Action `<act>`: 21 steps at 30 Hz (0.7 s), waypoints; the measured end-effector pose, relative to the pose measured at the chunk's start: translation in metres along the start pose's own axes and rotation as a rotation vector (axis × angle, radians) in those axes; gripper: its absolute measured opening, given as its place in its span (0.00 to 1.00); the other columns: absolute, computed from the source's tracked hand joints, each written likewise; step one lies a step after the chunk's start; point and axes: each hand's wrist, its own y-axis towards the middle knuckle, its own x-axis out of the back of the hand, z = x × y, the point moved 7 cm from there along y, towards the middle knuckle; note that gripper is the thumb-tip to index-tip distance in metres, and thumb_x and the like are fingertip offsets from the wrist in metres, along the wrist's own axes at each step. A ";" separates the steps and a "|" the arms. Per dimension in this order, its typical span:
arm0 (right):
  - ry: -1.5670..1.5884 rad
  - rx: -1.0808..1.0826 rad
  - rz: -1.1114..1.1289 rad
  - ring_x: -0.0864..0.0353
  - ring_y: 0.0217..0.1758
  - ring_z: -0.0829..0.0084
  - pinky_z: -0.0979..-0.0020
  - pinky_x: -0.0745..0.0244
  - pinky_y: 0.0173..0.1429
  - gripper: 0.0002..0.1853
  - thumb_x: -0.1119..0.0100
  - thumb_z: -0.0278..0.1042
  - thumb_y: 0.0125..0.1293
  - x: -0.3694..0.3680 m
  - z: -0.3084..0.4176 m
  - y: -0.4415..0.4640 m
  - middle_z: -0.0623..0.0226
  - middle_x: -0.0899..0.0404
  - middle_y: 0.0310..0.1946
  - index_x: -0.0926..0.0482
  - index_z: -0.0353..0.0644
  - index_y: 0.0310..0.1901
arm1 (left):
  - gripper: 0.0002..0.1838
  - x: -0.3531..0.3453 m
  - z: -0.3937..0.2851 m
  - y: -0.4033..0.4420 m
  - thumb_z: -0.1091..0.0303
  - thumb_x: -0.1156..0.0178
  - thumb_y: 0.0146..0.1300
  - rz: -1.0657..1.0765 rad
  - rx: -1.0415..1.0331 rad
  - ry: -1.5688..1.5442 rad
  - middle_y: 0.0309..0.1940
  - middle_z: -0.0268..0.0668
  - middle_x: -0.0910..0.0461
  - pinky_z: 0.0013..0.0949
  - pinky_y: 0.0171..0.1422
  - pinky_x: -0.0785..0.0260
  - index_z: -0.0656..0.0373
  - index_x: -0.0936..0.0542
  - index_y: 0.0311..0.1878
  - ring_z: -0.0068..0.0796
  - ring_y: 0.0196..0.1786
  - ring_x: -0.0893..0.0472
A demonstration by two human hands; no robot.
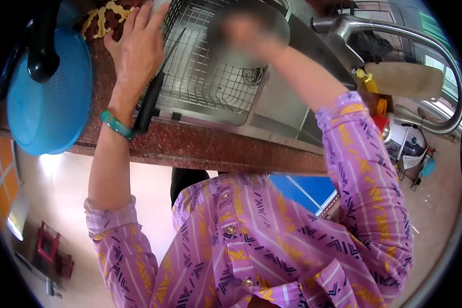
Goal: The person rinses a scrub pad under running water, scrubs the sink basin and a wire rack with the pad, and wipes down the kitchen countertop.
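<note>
My left hand [138, 51] is spread over the counter's far left part, its fingers reaching up to the frame's top edge beside a whitish thing I cannot make out. A green bangle circles that wrist. Beside it, a knife with a black handle [150, 102] lies along the sink's left rim, blade pointing away from me. My right hand [244, 33] is over a round grey metal dish or bowl [228, 56] above the sink. Blur hides its fingers and whatever they hold. Under the dish sits a wire basket [203, 92] in the metal sink [280, 105].
A blue mesh colander [51, 97] stands at the left, with a black handle [42, 56] over it. Behind it lies a yellowish lattice piece [108, 15]. A curved metal faucet [395, 31] arches at the right, near a wooden cutting board [408, 81]. The red stone counter edge [215, 149] runs before me.
</note>
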 end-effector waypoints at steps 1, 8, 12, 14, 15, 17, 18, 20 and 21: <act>0.040 -0.005 0.160 0.23 0.32 0.68 0.67 0.28 0.34 0.12 0.48 0.35 0.54 0.001 0.005 -0.004 0.61 0.22 0.31 0.23 0.39 0.37 | 0.30 0.001 -0.001 0.001 0.67 0.47 0.63 0.001 -0.014 -0.021 0.66 0.28 0.37 0.68 0.60 0.51 0.30 0.39 0.67 0.30 0.68 0.38; 0.165 0.408 0.419 0.24 0.28 0.66 0.65 0.29 0.29 0.10 0.37 0.38 0.48 -0.019 0.097 -0.045 0.58 0.21 0.25 0.20 0.39 0.24 | 0.29 0.005 -0.004 0.001 0.66 0.48 0.64 -0.009 -0.066 0.095 0.65 0.29 0.36 0.70 0.59 0.50 0.32 0.39 0.67 0.33 0.66 0.37; 0.068 0.211 0.026 0.25 0.23 0.64 0.66 0.28 0.26 0.07 0.44 0.33 0.53 -0.028 0.004 0.015 0.59 0.23 0.21 0.20 0.41 0.24 | 0.28 0.015 -0.009 0.007 0.79 0.51 0.54 0.159 0.047 -0.173 0.65 0.45 0.38 0.70 0.65 0.55 0.53 0.32 0.62 0.50 0.68 0.40; -0.090 -0.238 0.084 0.22 0.44 0.57 0.61 0.24 0.43 0.11 0.45 0.24 0.51 0.001 -0.054 0.030 0.53 0.24 0.40 0.24 0.38 0.38 | 0.28 0.010 -0.005 0.008 0.79 0.50 0.53 0.136 0.048 -0.137 0.65 0.42 0.37 0.68 0.65 0.56 0.53 0.31 0.61 0.47 0.67 0.39; -0.212 -0.103 0.301 0.23 0.40 0.69 0.68 0.26 0.41 0.10 0.45 0.29 0.58 0.015 -0.035 0.015 0.63 0.23 0.34 0.26 0.37 0.42 | 0.28 0.007 -0.005 0.007 0.79 0.50 0.54 0.126 0.055 -0.136 0.65 0.42 0.37 0.69 0.65 0.57 0.53 0.31 0.61 0.46 0.67 0.39; 0.190 0.082 -0.346 0.26 0.21 0.67 0.66 0.31 0.24 0.08 0.47 0.30 0.55 -0.032 -0.032 -0.001 0.61 0.24 0.20 0.20 0.43 0.23 | 0.27 0.013 -0.011 0.010 0.78 0.50 0.54 0.105 0.062 -0.138 0.65 0.41 0.36 0.69 0.65 0.58 0.53 0.30 0.60 0.46 0.67 0.39; 0.136 0.265 -0.397 0.29 0.20 0.69 0.68 0.31 0.25 0.08 0.49 0.30 0.59 -0.034 -0.011 -0.009 0.65 0.26 0.20 0.21 0.43 0.26 | 0.27 0.022 -0.015 0.011 0.78 0.50 0.54 0.138 0.091 -0.120 0.64 0.42 0.36 0.69 0.65 0.58 0.53 0.30 0.60 0.46 0.67 0.39; 0.494 0.462 -0.340 0.31 0.20 0.70 0.69 0.32 0.26 0.07 0.49 0.31 0.60 -0.014 0.022 -0.029 0.70 0.29 0.19 0.23 0.43 0.27 | 0.26 0.023 -0.014 0.011 0.78 0.50 0.55 0.172 0.114 -0.096 0.64 0.43 0.36 0.70 0.65 0.58 0.53 0.30 0.60 0.46 0.67 0.40; 1.024 0.475 -0.224 0.31 0.20 0.69 0.67 0.33 0.27 0.06 0.46 0.33 0.58 0.002 0.030 -0.036 0.70 0.29 0.17 0.23 0.44 0.26 | 0.26 0.017 -0.010 0.010 0.77 0.49 0.55 0.154 0.091 -0.099 0.64 0.43 0.36 0.70 0.64 0.58 0.53 0.30 0.60 0.47 0.67 0.39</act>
